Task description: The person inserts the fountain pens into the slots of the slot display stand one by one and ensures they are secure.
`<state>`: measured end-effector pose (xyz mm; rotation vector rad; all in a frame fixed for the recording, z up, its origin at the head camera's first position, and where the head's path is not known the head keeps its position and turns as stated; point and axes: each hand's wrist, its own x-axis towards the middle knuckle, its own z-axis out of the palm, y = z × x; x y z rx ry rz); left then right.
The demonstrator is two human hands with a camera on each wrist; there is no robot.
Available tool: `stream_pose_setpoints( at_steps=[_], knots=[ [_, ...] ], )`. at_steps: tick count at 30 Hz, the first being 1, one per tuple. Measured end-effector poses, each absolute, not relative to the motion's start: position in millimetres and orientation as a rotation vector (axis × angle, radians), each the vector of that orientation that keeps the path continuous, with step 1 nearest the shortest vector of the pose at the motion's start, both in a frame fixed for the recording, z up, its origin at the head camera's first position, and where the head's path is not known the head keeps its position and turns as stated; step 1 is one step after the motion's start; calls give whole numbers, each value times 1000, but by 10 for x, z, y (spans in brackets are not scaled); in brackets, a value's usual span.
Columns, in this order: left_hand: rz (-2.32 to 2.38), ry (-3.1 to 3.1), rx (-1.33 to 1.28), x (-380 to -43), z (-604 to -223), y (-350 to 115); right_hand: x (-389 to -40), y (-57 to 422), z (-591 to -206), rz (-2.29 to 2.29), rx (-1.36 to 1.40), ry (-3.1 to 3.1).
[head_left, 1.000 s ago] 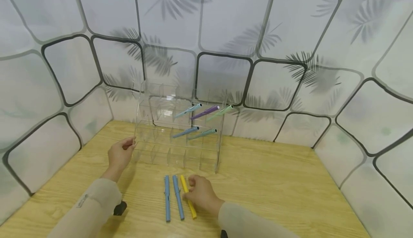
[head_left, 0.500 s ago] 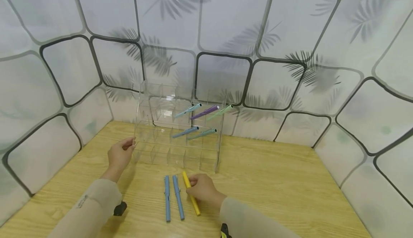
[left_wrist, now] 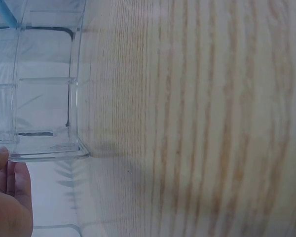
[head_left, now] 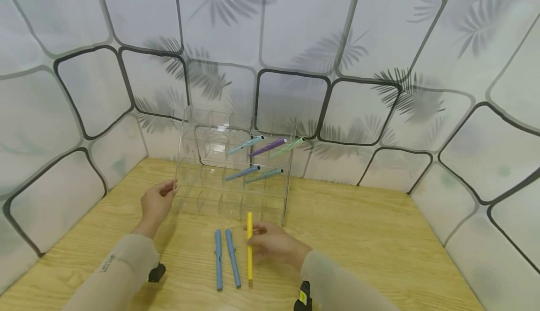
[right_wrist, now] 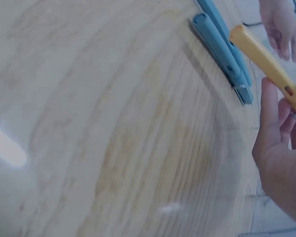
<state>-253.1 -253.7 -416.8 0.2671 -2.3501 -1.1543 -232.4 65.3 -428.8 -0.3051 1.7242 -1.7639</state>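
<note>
My right hand (head_left: 276, 243) pinches a yellow pen (head_left: 250, 250) between thumb and fingers, raised off the table in the right wrist view. Two blue pens, a left one (head_left: 218, 259) and a right one (head_left: 233, 258), lie side by side on the wood just left of it. A clear acrylic pen rack (head_left: 229, 204) stands behind them. At the rack's left side panel, my left hand (head_left: 157, 202) grips the edge with thumb and fingers, as the left wrist view also shows its hand (left_wrist: 12, 197) there.
On the rack's upper tier rest a light blue pen (head_left: 246, 144), a purple pen (head_left: 268, 147) and a light green pen (head_left: 288, 147). Below them lie a blue pen (head_left: 243, 173) and a green pen (head_left: 265, 175). Patterned curtains (head_left: 295, 100) enclose the wooden table (head_left: 358, 236).
The right hand has taken hold of the yellow pen, lifted it and shifted slightly right and towards the rack. The pen has swung more upright in view. The left hand stays put.
</note>
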Motion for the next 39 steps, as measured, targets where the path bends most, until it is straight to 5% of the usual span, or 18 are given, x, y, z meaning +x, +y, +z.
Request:
stream_pose_setpoints(
  at_steps=[13,39],
  knots=[
    [-1123,-2352,270,-2519,-4160,-2541,-2377,842,-4299,-1969,-381,1678],
    [-1111,-2348,238,-2529,-4185,-2543,-2547,1077,-4152,-2510,-106,2257]
  ],
)
